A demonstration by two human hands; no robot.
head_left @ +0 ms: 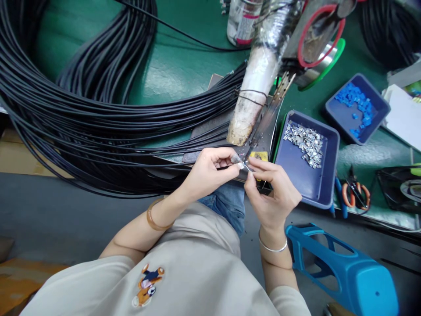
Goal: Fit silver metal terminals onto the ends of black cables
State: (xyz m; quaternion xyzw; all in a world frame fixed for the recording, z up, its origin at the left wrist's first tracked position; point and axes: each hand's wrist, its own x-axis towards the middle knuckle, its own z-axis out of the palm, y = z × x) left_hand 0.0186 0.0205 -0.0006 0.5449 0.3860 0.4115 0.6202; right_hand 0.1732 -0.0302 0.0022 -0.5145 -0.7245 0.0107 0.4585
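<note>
My left hand (210, 169) is closed in a pinch on the end of a thin black cable (171, 163) that runs off to the left into a big coil of black cables (82, 101). My right hand (271, 188) faces it, fingers pinched on a tiny silvery metal clip (246, 166) at the cable's tip. Both hands meet at the front edge of the green bench, just under a taped white nozzle (255, 92) of a machine.
A dark blue tray (312, 184) with several silvery clips sits right of my hands; a second blue tray (357, 109) holds small blue parts. Orange-handled snips (355, 193) lie at the right. A blue plastic stool (345, 272) stands below. A bottle (241, 22) is at the back.
</note>
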